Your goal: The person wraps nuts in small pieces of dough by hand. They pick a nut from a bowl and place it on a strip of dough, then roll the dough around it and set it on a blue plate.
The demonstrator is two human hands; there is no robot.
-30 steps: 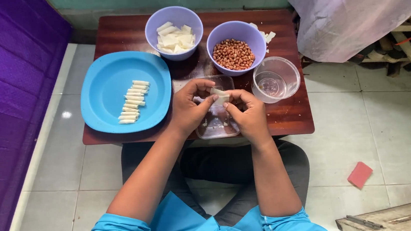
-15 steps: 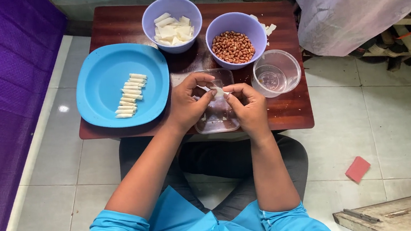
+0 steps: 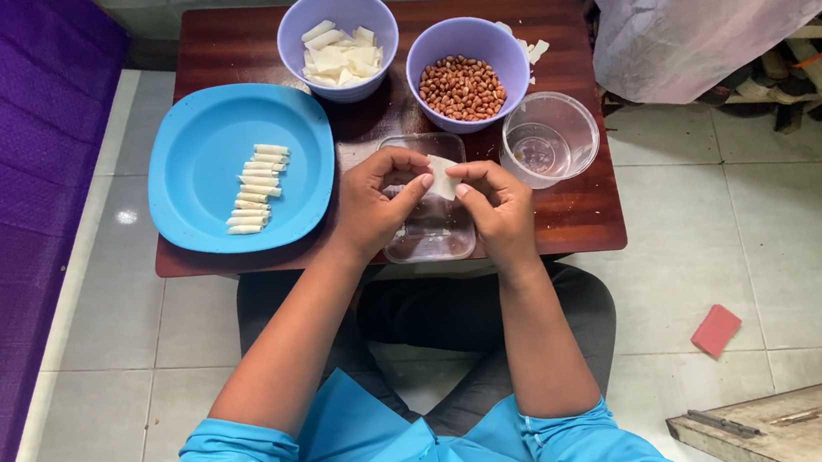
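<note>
Pinching a small pale wrapper piece [image 3: 442,177] between them, the left hand [image 3: 376,207] and right hand [image 3: 497,211] hold it just above the clear rectangular tray [image 3: 432,242] near the worktop's [image 3: 586,219] front edge. Thin and limp by the look of it, the piece should weigh almost nothing and tear or crease easily, so fingertip grips at its opposite edges suit it best. A blue plate [image 3: 192,152] with a row of finished rolls [image 3: 258,187] sits toward the left edge; bowls of pale strips [image 3: 341,53] and peanuts [image 3: 462,87] stand along the back edge.

Head camera looks steeply down (fairly near) at table [image 3: 590,214].
</note>
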